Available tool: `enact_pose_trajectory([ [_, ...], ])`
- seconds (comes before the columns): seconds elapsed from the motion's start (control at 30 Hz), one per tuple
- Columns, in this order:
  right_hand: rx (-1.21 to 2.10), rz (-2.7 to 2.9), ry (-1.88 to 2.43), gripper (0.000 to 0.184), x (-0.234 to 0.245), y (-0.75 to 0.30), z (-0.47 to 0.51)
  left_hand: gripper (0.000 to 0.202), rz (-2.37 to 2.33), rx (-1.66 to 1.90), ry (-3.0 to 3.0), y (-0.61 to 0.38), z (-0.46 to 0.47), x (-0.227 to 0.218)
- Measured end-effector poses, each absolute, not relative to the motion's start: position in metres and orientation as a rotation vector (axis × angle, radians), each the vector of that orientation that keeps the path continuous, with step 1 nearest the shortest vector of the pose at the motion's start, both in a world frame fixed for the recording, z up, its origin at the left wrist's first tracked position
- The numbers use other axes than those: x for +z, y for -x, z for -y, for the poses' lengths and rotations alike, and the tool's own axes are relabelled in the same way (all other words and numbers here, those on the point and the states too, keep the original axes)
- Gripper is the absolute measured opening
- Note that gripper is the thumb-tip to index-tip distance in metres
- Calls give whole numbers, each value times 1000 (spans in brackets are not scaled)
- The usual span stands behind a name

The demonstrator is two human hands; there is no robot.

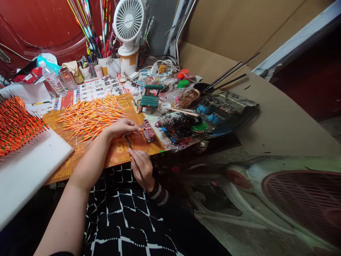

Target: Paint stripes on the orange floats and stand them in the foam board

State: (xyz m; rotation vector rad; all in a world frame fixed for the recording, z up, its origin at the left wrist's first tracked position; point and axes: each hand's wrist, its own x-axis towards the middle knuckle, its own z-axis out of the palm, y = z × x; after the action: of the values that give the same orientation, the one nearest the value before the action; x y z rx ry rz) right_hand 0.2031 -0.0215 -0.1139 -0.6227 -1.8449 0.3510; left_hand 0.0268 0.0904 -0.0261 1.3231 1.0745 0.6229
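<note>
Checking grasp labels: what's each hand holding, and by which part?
The left hand pinches an orange fishing float by its thin stem; the right hand grips a slim dark paintbrush along its handle.

Your top (119, 220): black with white grid lines, just below both hands. Behind your right hand (141, 169), a dark wristband (157, 194) with pale markings.

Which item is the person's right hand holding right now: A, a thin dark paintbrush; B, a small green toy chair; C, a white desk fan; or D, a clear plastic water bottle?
A. The right hand grips the thin dark paintbrush near a slender orange stick held by the left hand.
</note>
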Motion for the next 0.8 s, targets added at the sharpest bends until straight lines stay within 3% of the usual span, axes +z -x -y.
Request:
enact_pose_trajectory([
  [0.43,345,1882,576,53,-114,-204,21,52,-1073,627,-1316,-31,-87,-20],
  [0.8,418,1782,541,44,-113,-215,22,50,-1061,679,-1267,-30,-84,-20],
])
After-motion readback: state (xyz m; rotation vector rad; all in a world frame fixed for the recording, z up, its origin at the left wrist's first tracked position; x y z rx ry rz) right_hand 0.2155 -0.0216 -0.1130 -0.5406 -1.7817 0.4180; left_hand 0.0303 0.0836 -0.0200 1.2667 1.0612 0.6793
